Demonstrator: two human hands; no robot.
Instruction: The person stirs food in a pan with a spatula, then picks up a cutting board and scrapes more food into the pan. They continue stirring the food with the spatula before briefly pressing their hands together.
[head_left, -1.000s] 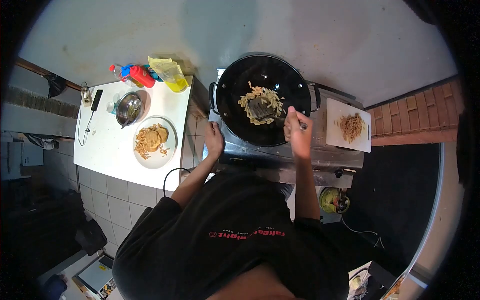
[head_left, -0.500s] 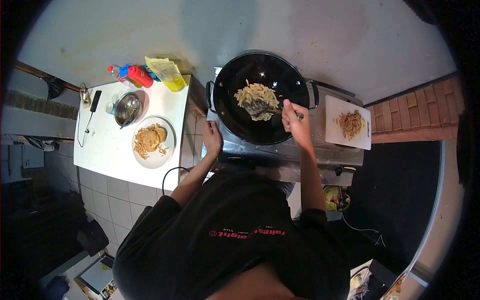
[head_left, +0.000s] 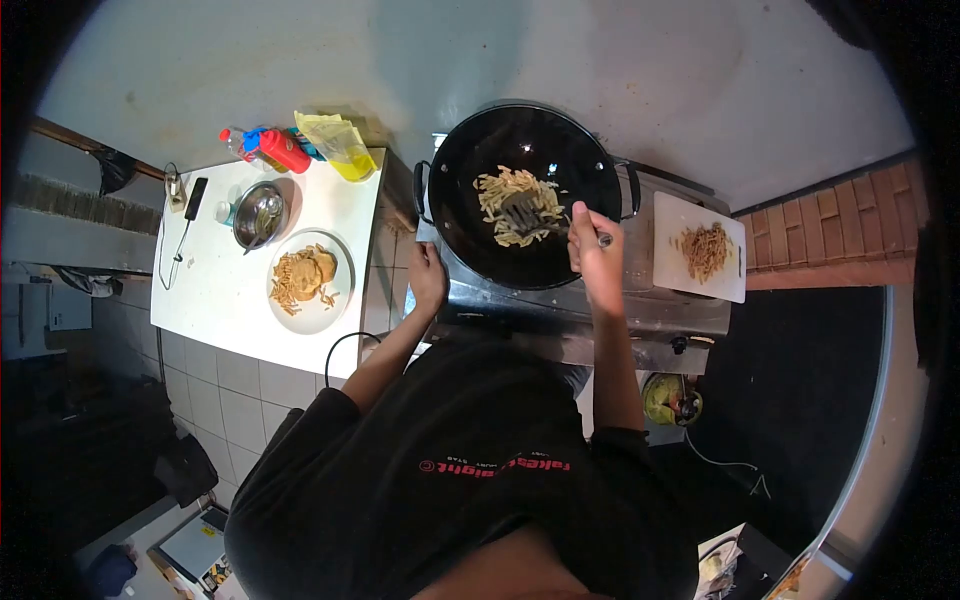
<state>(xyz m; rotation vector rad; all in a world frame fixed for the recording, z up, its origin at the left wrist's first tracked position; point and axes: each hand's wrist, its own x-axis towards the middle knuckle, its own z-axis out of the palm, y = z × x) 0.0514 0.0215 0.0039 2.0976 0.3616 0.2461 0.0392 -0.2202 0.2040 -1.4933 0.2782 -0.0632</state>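
In the head view my right hand [head_left: 597,252] is closed on the handle of a slotted spatula [head_left: 524,212]. The spatula's head lies on pale cut strips of food [head_left: 505,190] inside a large black wok [head_left: 470,140]. This wok sits on a steel stove [head_left: 500,306]. My left hand [head_left: 427,278] rests at the stove's left front edge, just below the wok's left handle; what its fingers hold, if anything, cannot be made out.
A white cutting board [head_left: 672,232] with brown strips lies right of the wok. On the white table [head_left: 215,320] at left stand a plate of food [head_left: 337,300], a metal bowl [head_left: 245,228], a red bottle [head_left: 285,152] and a yellow packet [head_left: 345,158].
The spatula has moved slightly right and its head now shows more fully over the food. The strips in the wok have spread and shifted. My right hand is a little lower.
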